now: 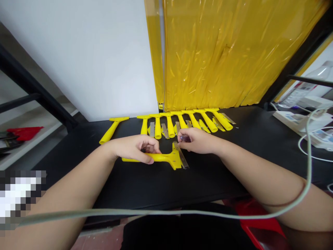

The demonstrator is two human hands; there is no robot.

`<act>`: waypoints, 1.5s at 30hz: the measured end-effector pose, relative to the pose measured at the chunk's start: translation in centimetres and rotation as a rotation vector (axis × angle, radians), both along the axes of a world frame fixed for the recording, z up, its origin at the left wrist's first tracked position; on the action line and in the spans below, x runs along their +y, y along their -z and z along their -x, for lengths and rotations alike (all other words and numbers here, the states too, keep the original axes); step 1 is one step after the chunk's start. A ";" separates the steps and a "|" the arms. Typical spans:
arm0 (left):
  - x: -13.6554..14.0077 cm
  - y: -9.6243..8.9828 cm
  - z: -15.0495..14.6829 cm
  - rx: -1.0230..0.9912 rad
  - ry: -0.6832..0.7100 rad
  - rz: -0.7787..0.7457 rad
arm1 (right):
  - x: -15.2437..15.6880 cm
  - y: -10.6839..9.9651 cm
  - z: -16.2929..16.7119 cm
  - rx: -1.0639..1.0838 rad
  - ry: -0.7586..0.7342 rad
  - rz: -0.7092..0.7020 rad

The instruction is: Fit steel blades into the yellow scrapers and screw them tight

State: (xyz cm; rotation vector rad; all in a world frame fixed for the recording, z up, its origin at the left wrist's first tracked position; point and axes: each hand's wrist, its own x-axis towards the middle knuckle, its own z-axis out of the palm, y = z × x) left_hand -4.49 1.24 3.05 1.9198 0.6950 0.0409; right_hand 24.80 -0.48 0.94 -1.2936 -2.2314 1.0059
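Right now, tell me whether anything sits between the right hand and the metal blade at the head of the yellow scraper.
Nothing visible does. The right hand rests at the top end of the blade on the scraper, which the left hand grips by the handle. The row of scrapers lies behind, against the wall.

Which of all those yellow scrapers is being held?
The yellow plastic scraper lying crosswise nearest the person, gripped by the left hand; the others lie untouched in a row behind.

both forearms are bare to the elbow, with no sleeves, watch or rings visible; the left hand (pixel 135 147) and right hand (pixel 199 140) are ungloved, and a thin dark band circles the right forearm.
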 end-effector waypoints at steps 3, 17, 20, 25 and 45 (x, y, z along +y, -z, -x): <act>0.0 0.0 0.0 -0.038 -0.024 0.055 | 0.0 -0.3 0.1 0.154 -0.024 0.085; 0.0 -0.3 -0.5 0.052 -0.041 0.050 | -0.3 -0.6 0.9 0.436 0.046 0.848; 0.0 -0.2 -0.6 0.062 -0.040 0.036 | -0.2 -0.6 0.9 0.441 0.010 0.839; 0.0 0.0 -0.8 0.079 -0.066 0.050 | -0.2 -0.5 0.8 0.439 -0.012 0.807; -0.6 -0.1 -1.1 0.050 -0.116 0.135 | -0.2 0.1 1.1 0.398 0.061 0.516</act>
